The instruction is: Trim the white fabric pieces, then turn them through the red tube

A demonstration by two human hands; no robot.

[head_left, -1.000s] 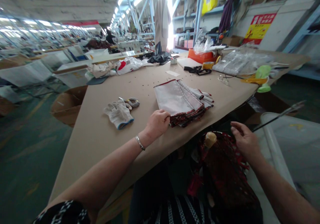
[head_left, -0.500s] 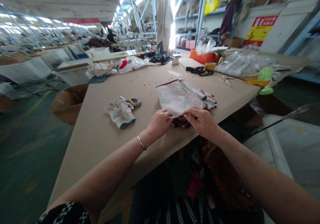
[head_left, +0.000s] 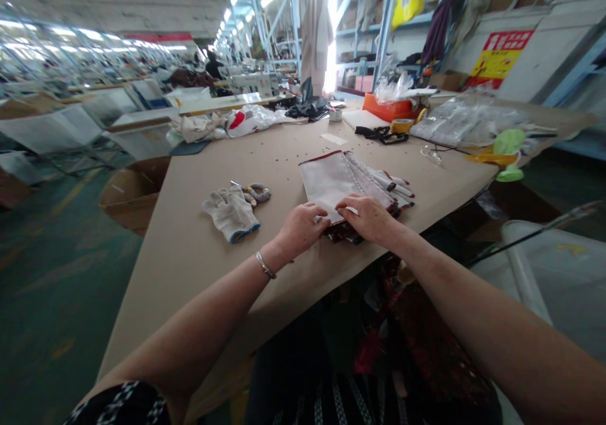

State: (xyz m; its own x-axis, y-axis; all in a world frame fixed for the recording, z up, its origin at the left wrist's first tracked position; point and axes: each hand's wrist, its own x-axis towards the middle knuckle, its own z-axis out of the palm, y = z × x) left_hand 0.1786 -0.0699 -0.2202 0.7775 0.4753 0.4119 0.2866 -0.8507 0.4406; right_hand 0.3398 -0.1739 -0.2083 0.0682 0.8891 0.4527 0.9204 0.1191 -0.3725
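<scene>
A stack of white cloth pieces with dark red edging (head_left: 326, 175) lies fanned out on the brown-covered table (head_left: 189, 286). At the near left corner of the top piece, my left hand (head_left: 303, 226) has its fingers closed on the cloth edge. My right hand (head_left: 367, 218) is just to the right, fingers bent and pinched together on the near edge of the same piece. Left of the stack lie a white knitted glove with a blue cuff (head_left: 231, 215) and scissors with wrapped handles (head_left: 256, 193).
Behind the stack are black straps (head_left: 381, 135), an orange bin (head_left: 391, 107) and plastic bags (head_left: 466, 120). A cardboard box (head_left: 135, 194) stands beside the table's left edge. A white bin (head_left: 558, 267) is at the right.
My right hand has moved left along the near edge, closer to my left hand. The view has shifted slightly, and the stack stays in place on the table.
</scene>
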